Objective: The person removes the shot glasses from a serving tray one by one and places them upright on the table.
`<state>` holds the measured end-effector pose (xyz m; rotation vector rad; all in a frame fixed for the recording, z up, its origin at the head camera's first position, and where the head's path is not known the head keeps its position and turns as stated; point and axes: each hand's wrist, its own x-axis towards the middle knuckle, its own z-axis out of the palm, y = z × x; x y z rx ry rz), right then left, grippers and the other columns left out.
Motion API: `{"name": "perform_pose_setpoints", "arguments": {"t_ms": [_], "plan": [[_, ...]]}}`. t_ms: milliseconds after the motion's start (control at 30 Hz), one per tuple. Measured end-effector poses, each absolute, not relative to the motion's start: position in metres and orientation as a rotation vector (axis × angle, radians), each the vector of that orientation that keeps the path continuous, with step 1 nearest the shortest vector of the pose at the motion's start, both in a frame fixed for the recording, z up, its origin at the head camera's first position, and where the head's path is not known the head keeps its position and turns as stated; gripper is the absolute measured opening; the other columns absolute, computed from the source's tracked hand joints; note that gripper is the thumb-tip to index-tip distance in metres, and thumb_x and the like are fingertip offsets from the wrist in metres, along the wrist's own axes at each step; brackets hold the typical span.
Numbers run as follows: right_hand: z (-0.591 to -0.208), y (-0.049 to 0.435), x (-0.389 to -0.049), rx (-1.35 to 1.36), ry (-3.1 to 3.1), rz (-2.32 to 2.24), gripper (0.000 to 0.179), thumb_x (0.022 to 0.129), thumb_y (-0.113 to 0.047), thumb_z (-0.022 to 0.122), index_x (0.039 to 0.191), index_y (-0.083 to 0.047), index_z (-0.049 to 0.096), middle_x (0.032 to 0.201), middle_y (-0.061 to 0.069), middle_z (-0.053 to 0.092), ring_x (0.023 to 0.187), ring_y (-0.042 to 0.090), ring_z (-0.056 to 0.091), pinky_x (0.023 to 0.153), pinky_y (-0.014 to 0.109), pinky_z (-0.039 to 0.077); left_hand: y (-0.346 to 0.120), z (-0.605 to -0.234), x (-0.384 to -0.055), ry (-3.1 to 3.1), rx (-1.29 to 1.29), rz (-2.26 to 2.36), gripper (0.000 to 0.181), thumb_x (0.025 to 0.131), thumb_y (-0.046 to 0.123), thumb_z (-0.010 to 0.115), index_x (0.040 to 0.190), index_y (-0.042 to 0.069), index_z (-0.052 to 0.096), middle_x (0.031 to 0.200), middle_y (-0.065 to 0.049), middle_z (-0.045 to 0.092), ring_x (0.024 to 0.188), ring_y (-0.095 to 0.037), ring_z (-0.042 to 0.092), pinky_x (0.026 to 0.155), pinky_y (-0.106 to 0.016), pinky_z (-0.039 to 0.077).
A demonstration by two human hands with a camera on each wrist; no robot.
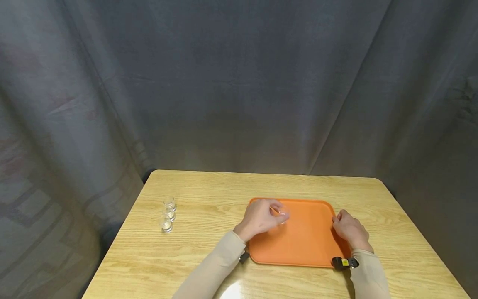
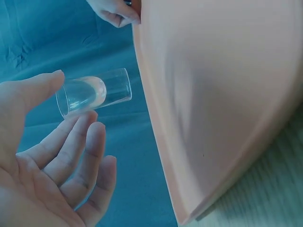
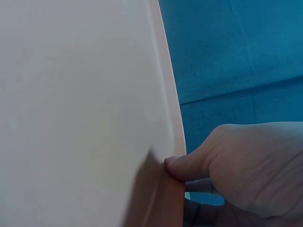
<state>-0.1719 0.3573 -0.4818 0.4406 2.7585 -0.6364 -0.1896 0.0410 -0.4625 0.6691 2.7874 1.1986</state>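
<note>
My left hand (image 1: 261,218) is over the left part of an orange tray (image 1: 306,236). Between its thumb and fingertips it pinches a clear shot glass (image 2: 97,92) near the rim, and the thick base points away from the palm. In the left wrist view the glass lies sideways to the camera, beside the tray's edge. At the tray's right side, my right hand (image 1: 351,230) grips the rim, with the thumb (image 3: 182,166) on top and the other fingers partly hidden below the edge.
Three more clear shot glasses stand close together in a row on the left of the wooden table (image 1: 209,187); the nearest glass (image 1: 167,225) is at the front of that row. A grey curtain (image 1: 239,83) hangs behind the table and along its sides.
</note>
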Motion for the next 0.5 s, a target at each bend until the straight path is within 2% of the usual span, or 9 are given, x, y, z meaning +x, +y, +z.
{"name": "perform_pose_setpoints", "arguments": {"t_ms": [500], "plan": [[-0.481,0.358,-0.171,0.431,2.764,-0.64,0.027,0.11,-0.03,0.046,0.099,-0.006,0.048,0.079,0.01,0.048,0.072,0.027,0.051,0.066,0.038,0.034,0.021,-0.463,-0.191,2.829,0.616,1.282,0.037,0.093,0.055,0.076,0.111,0.024,0.083,0.098,0.015,0.079,0.077,0.006,0.063,0.069,-0.019,0.049]]}}
